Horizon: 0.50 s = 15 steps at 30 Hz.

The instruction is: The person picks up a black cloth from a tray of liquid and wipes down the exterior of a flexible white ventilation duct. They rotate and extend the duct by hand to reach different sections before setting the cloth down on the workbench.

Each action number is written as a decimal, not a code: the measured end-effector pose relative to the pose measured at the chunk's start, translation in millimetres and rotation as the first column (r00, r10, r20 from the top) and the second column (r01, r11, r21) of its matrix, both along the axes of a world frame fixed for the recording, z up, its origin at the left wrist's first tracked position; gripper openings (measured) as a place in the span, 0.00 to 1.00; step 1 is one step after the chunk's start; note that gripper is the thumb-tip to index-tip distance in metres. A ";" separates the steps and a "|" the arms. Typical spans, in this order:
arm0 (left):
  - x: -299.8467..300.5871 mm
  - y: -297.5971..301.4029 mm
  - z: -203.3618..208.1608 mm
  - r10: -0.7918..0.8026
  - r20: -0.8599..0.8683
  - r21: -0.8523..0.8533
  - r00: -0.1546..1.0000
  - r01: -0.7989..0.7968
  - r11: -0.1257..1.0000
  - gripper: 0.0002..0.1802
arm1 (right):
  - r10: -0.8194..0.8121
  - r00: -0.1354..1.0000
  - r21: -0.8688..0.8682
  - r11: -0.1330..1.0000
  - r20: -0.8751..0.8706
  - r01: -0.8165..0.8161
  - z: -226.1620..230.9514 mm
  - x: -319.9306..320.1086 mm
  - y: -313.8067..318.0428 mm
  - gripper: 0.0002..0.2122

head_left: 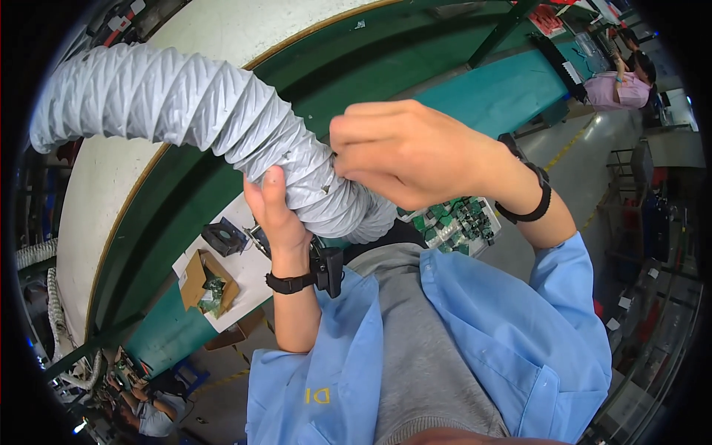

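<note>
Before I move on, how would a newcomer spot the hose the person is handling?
From the light-blue jacket along the lower edge, look up to the person's left hand and right hand. At both hands is a thick silver-grey ribbed hose, arching away to the upper left. It looks much wider than the pale ribbed hoses near the left edge.

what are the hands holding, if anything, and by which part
The light-grey, ribbed flexible duct: the left hand grips its side near the lower end. The right hand is at the opposite side; whether it holds anything is hidden.
</note>
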<state>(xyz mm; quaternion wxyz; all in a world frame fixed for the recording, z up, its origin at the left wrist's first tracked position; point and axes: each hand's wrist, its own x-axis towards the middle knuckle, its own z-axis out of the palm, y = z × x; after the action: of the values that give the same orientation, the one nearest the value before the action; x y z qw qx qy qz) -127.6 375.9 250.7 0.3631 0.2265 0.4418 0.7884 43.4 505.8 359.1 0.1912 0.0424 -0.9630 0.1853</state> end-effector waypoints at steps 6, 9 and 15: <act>-2.7 2.0 3.0 0.017 -0.107 0.033 0.994 -0.014 0.999 0.40 | -0.134 0.935 -0.350 0.937 -0.329 0.011 -24.5 -2.7 -17.6 0.07; -3.1 -1.8 -4.6 0.035 -0.181 0.067 0.983 -0.024 0.997 0.42 | -0.151 0.930 -0.422 0.906 -0.334 -0.004 -28.7 2.1 -24.8 0.08; 3.4 -6.4 -1.4 -0.047 -0.066 0.123 0.997 0.055 0.991 0.44 | -0.235 0.870 -0.395 0.917 -0.434 0.050 -40.5 2.0 -38.1 0.10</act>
<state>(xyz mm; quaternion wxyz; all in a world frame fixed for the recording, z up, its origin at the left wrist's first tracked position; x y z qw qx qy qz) -124.2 369.5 249.2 0.3542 0.2845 0.3971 0.7975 45.4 467.7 318.6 0.4383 -0.0229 -0.8346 0.3330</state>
